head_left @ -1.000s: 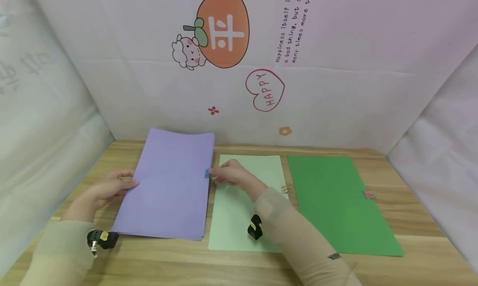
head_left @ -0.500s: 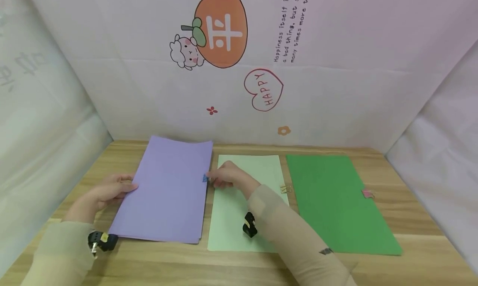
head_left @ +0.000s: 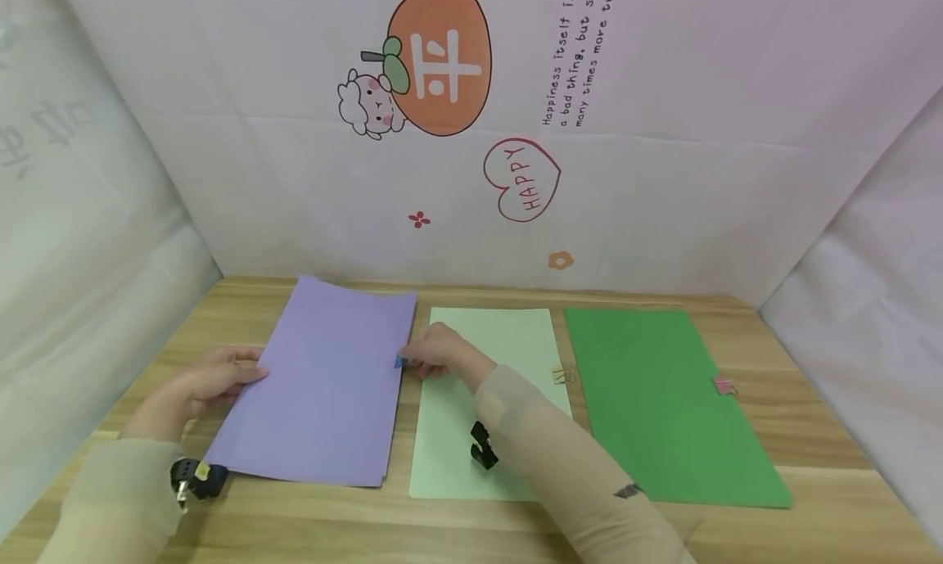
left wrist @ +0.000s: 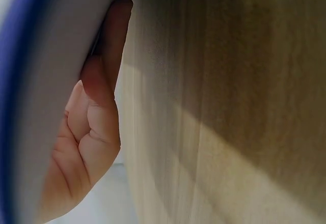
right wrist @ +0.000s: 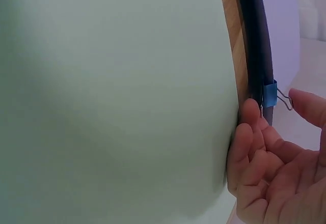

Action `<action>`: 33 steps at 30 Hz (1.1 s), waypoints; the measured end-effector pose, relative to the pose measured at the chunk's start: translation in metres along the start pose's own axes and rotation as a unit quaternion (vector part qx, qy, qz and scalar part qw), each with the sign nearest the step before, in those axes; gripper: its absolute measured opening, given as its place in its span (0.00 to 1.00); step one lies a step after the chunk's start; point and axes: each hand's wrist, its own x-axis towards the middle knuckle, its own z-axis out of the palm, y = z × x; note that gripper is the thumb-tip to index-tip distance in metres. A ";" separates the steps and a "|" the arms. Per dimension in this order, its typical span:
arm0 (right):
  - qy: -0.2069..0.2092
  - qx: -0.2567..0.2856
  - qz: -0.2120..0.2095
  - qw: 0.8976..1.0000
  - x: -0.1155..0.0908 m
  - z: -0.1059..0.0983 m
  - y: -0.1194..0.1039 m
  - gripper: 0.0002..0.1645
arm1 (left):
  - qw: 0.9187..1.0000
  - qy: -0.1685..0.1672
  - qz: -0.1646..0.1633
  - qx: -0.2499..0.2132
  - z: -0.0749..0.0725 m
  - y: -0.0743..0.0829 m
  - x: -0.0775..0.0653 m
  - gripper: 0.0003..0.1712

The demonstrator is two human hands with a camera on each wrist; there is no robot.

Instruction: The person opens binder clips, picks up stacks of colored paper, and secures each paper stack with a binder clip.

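Note:
A stack of purple paper (head_left: 317, 384) lies at the left of the head view, with a blue binder clip (right wrist: 270, 94) on its right edge. My left hand (head_left: 221, 376) pinches the stack's left edge, thumb on top and the other fingers underneath. In the left wrist view, those fingertips (left wrist: 118, 15) show between the paper and the wooden table. My right hand (head_left: 444, 349) pinches the clip's wire handles: the thumb is at one handle, and curled fingers (right wrist: 250, 111) sit by the other. The clip's jaws are on the paper edge.
Beneath my right forearm lies a pale green sheet (head_left: 457, 449) with a gold clip (head_left: 563, 374) on its right edge. Farther right is a dark green sheet (head_left: 656, 400) with a pink clip (head_left: 725, 385). A printed white cloth (head_left: 648, 212) stands behind the wooden table (head_left: 324, 523).
The purple stack has slid toward me and slightly left, its far edge now lower on the table. Both hands have moved along with it, the right one still at the blue clip.

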 end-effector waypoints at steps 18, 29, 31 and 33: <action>0.000 -0.023 -0.007 1.000 0.001 0.001 0.003 0.21 | 1.000 -0.018 0.003 -0.005 -0.006 -0.008 0.001 0.32; 0.017 0.055 -0.014 0.998 -0.005 -0.011 0.017 0.20 | 0.997 -0.021 -0.030 0.073 -0.011 0.001 -0.010 0.32; 0.022 0.056 -0.016 0.998 -0.009 -0.017 0.020 0.21 | 0.995 -0.020 -0.031 0.087 -0.011 0.004 -0.013 0.32; 0.024 0.059 -0.027 0.998 -0.014 -0.023 0.024 0.21 | 0.994 -0.012 -0.022 0.102 -0.010 0.008 -0.015 0.32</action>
